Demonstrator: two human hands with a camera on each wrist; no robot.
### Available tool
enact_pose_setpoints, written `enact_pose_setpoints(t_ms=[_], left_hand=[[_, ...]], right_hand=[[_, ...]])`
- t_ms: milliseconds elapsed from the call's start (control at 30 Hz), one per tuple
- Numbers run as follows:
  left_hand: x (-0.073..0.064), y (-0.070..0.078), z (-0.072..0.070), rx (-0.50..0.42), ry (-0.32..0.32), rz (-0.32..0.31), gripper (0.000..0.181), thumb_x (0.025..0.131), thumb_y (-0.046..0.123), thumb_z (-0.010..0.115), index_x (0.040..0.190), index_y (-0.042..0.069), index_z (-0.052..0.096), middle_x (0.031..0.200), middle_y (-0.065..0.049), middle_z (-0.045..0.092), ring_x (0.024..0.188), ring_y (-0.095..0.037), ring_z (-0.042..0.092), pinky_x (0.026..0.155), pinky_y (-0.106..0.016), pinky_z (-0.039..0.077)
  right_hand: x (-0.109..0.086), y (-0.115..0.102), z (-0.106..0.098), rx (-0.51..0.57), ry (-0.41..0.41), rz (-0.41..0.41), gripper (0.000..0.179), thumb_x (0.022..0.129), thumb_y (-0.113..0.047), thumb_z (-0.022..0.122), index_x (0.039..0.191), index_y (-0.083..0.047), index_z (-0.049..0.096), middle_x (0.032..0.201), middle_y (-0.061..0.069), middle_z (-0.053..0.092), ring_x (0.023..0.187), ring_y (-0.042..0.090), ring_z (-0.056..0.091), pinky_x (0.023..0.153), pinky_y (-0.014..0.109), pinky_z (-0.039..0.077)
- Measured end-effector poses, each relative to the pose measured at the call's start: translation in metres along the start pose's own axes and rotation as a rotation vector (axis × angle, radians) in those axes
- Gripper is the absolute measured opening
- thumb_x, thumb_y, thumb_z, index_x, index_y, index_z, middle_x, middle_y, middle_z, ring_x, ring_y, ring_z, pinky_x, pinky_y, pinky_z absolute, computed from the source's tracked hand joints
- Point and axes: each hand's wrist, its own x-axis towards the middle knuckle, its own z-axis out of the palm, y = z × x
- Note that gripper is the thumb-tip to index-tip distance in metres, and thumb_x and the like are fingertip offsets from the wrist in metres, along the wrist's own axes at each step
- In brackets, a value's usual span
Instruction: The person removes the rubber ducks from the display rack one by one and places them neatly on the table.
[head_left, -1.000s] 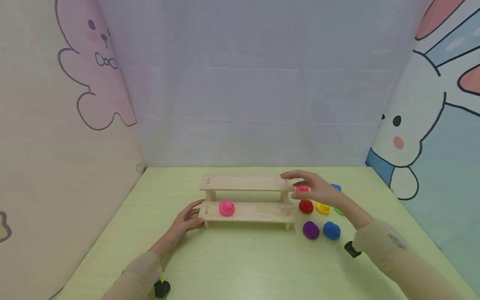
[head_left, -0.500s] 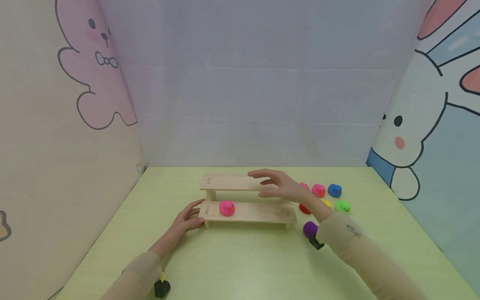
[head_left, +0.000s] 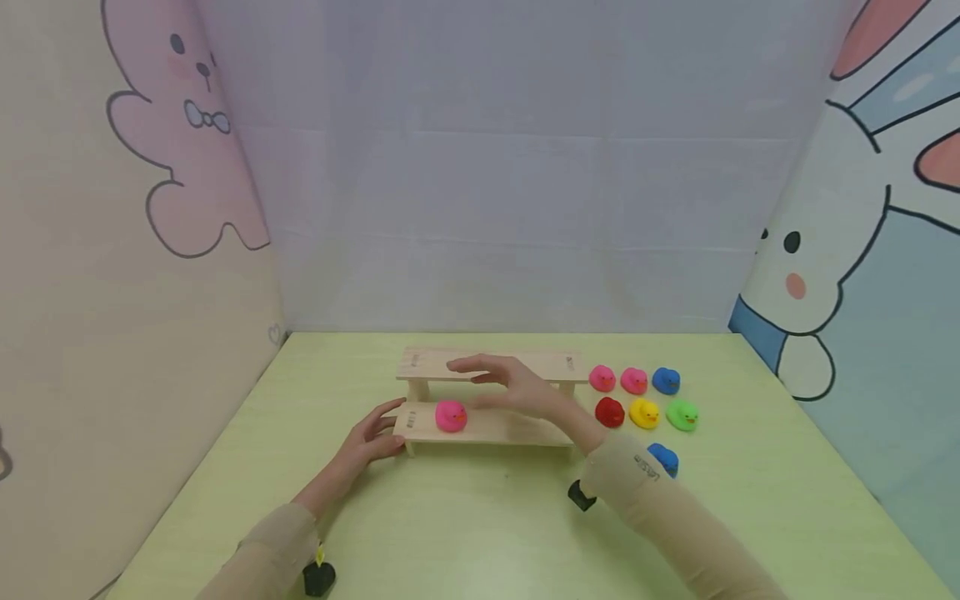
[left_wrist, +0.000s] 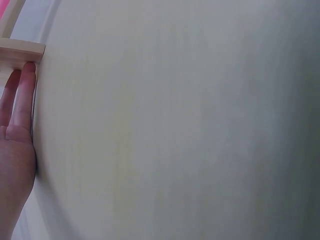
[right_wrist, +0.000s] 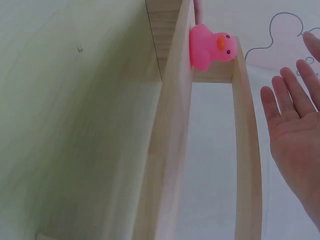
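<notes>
A two-tier wooden shelf [head_left: 517, 429] stands on the table, with one pink rubber duck [head_left: 451, 416] on the left part of its lower board. My left hand [head_left: 369, 440] touches the left end of that lower board; in the left wrist view its straight fingers [left_wrist: 24, 95] meet the wood. Above the shelf, just right of the pink duck, hovers my right hand [head_left: 517, 390], holding nothing. The right wrist view shows its bare palm [right_wrist: 297, 142] and spread fingers, apart from the duck [right_wrist: 210, 47].
Right of the shelf sit several rubber ducks: pink [head_left: 602, 377], pink [head_left: 634, 381], blue [head_left: 666, 381], red [head_left: 610, 412], yellow [head_left: 644, 413] and green [head_left: 682, 414]. Another blue duck [head_left: 663, 459] is partly behind my right sleeve [head_left: 637, 483]. Fabric walls [head_left: 510, 208] enclose the table.
My right hand has moved left, from above the ducks on the right to over the shelf near the pink duck. The left hand has stayed at the shelf's end.
</notes>
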Motion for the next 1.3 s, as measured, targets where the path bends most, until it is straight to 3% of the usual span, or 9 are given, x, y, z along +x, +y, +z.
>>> enact_pose_setpoints(t_ms=[100, 267, 500, 767, 967, 1300], left_hand=[[-0.002, 0.000, -0.001, -0.002, -0.005, 0.005, 0.064, 0.097, 0.014, 0.059, 0.154, 0.018, 0.031, 0.146, -0.029, 0.045, 0.108, -0.005, 0.065, 0.090, -0.026, 0.054], [-0.003, 0.003, -0.001, 0.009, 0.000, -0.013, 0.063, 0.097, 0.017, 0.059, 0.154, 0.021, 0.033, 0.147, -0.026, 0.046, 0.111, -0.005, 0.063, 0.092, -0.026, 0.053], [-0.002, 0.002, 0.001, -0.001, 0.002, -0.009, 0.063, 0.096, 0.013, 0.059, 0.154, 0.019, 0.033, 0.146, -0.027, 0.046, 0.112, -0.010, 0.063, 0.090, -0.028, 0.054], [-0.002, 0.002, 0.001, 0.006, 0.013, -0.012, 0.064, 0.096, 0.015, 0.060, 0.153, 0.019, 0.033, 0.145, -0.027, 0.047, 0.110, -0.009, 0.064, 0.090, -0.028, 0.054], [-0.002, 0.001, 0.001, 0.003, 0.013, -0.002, 0.064, 0.096, 0.015, 0.061, 0.153, 0.019, 0.034, 0.145, -0.028, 0.047, 0.110, -0.009, 0.064, 0.090, -0.029, 0.054], [-0.002, 0.002, 0.000, 0.015, 0.009, -0.002, 0.064, 0.096, 0.014, 0.059, 0.154, 0.015, 0.031, 0.144, -0.031, 0.046, 0.106, -0.007, 0.066, 0.089, -0.026, 0.055]], right_hand=[[0.001, 0.000, 0.011, 0.011, -0.027, 0.048, 0.051, 0.094, -0.010, 0.065, 0.142, -0.018, 0.053, 0.150, -0.001, 0.051, 0.138, 0.020, 0.047, 0.115, 0.043, 0.038], [-0.002, 0.007, 0.026, 0.040, -0.060, 0.153, 0.047, 0.097, -0.016, 0.062, 0.141, -0.031, 0.053, 0.150, -0.012, 0.049, 0.137, 0.026, 0.048, 0.115, 0.045, 0.037], [0.001, 0.031, 0.038, 0.070, -0.061, 0.127, 0.048, 0.098, -0.014, 0.060, 0.145, -0.012, 0.050, 0.152, 0.002, 0.049, 0.131, 0.024, 0.057, 0.111, 0.039, 0.043], [0.005, 0.051, 0.044, 0.055, -0.011, 0.073, 0.043, 0.095, -0.003, 0.059, 0.138, -0.007, 0.056, 0.140, 0.007, 0.060, 0.127, 0.022, 0.059, 0.105, 0.024, 0.045], [0.005, 0.054, 0.046, 0.048, 0.036, 0.070, 0.039, 0.093, -0.009, 0.067, 0.131, -0.012, 0.062, 0.138, 0.007, 0.061, 0.126, 0.023, 0.060, 0.104, 0.026, 0.048], [0.005, 0.058, 0.047, 0.084, 0.071, 0.043, 0.040, 0.088, -0.007, 0.073, 0.127, -0.006, 0.062, 0.136, 0.015, 0.060, 0.124, 0.031, 0.061, 0.105, 0.038, 0.049]])
